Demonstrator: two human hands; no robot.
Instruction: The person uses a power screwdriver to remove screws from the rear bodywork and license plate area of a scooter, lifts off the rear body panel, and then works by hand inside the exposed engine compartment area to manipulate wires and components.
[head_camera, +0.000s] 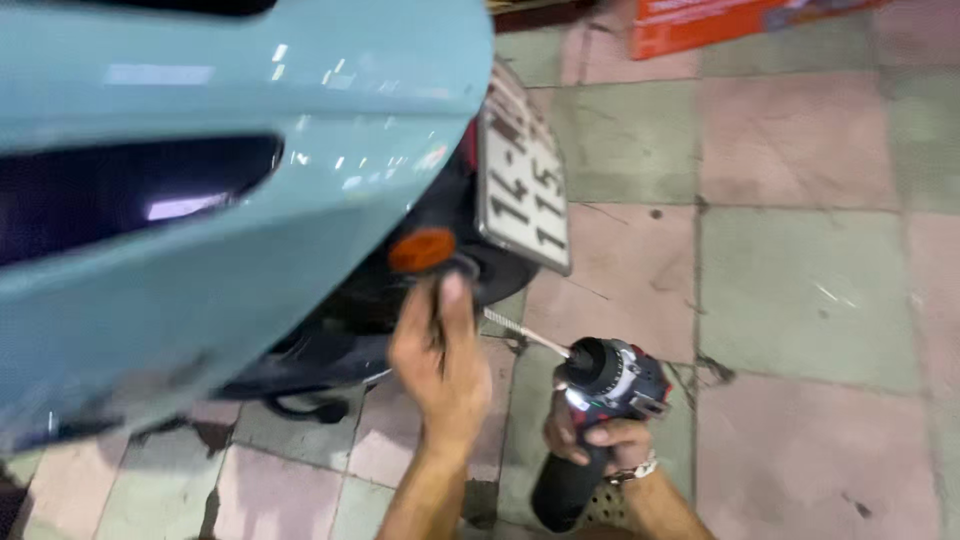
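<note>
The cordless drill, black and red with a long thin bit pointing up and left, sits in the lower middle of the frame, our right hand wrapped tight around its grip. Our left hand reaches up at the centre, fingers pinched on a small dark part just under the orange reflector, beside the white number plate on the rear of the pale blue scooter filling the upper left. We judge the work unfinished: the bit tip hangs clear of the scooter, touching nothing. What our left fingers pinch is too dark and blurred to name, any fastener is hidden behind them, and the scooter is cut off by the frame. Tiled pavement fills the right.
</note>
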